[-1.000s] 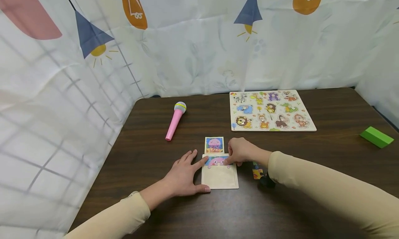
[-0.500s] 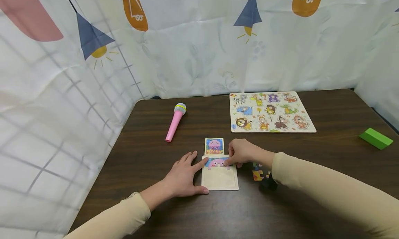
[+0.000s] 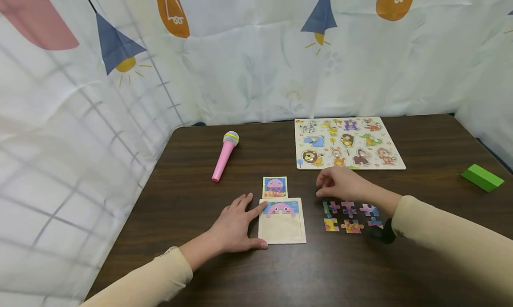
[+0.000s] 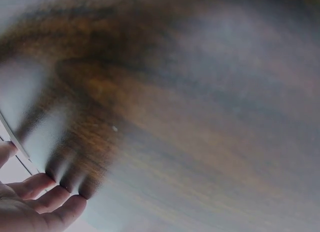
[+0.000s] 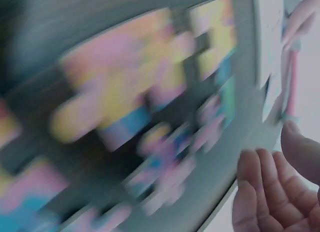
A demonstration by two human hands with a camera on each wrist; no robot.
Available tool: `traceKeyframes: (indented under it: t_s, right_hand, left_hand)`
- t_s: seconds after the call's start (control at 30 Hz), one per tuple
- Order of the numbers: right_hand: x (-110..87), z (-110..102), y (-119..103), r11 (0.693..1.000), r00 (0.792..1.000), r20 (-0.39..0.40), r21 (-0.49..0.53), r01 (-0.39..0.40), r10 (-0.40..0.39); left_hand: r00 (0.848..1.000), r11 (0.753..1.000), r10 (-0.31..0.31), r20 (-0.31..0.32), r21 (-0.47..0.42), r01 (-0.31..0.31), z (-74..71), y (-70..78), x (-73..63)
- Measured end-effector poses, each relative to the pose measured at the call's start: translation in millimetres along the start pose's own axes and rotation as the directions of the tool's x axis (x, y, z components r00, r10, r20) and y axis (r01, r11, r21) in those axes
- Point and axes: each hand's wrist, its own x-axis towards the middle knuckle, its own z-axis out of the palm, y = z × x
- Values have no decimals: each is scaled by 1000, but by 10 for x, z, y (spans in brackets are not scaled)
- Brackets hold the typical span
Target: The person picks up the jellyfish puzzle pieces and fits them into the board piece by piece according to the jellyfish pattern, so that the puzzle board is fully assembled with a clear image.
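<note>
My left hand [image 3: 236, 227] rests spread at the left side of a small wooden puzzle tray [image 3: 282, 230], index fingertip and thumb at its edge. In the left wrist view, its fingers [image 4: 52, 199] touch the dark table. Across the top of the tray lie joined puzzle pieces [image 3: 280, 208] with a pink animal's face on blue. My right hand [image 3: 346, 184], loosely curled and holding nothing, hovers just beyond several loose jigsaw pieces [image 3: 352, 227] right of the tray. Those pieces look blurred in the right wrist view, beside the bent fingers [image 5: 272, 187].
A picture card [image 3: 274, 187] with a pink jellyfish lies against the tray's far edge. Farther back are a pink toy microphone [image 3: 225, 158] and an animal puzzle board [image 3: 348, 142]. A green block [image 3: 482, 177] sits at the right. Patterned curtains [image 3: 256, 66] hang behind the table.
My right hand has let go of the piece at the tray's top right and moved right, uncovering that corner and the loose pieces. My left hand has stayed put.
</note>
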Motion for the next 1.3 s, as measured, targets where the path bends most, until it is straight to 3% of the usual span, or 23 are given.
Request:
traceKeyframes:
  t_s: [0.1, 0.27, 0.57, 0.93, 1.1, 1.3]
  right_hand:
    - [-114, -49, 138, 999, 999, -38, -31, 30, -32]
    - [-233, -24, 292, 997, 998, -38, -62, 44, -46]
    - [-291, 85, 311, 975, 987, -21, -161, 154, -159]
    - [-270, 167, 313, 957, 980, -67, -238, 166, -187]
    - [-262, 163, 261, 961, 980, -65, -216, 171, -189]
    - [-252, 163, 227, 984, 990, -54, -131, 121, -129]
  left_hand:
    - [1000, 1000, -4, 1, -2, 4, -9, 3, -8]
    - [1000, 1000, -11, 1, -1, 11, -5, -11, -20]
    - [1000, 1000, -11, 3, -3, 11, 22, -28, -32]
    - [1000, 1000, -5, 2, 6, 5, 19, -23, -10]
    - [1000, 1000, -6, 3, 7, 6, 11, -15, -7]
    - [1000, 1000, 2, 1, 11, -2, 8, -1, -2]
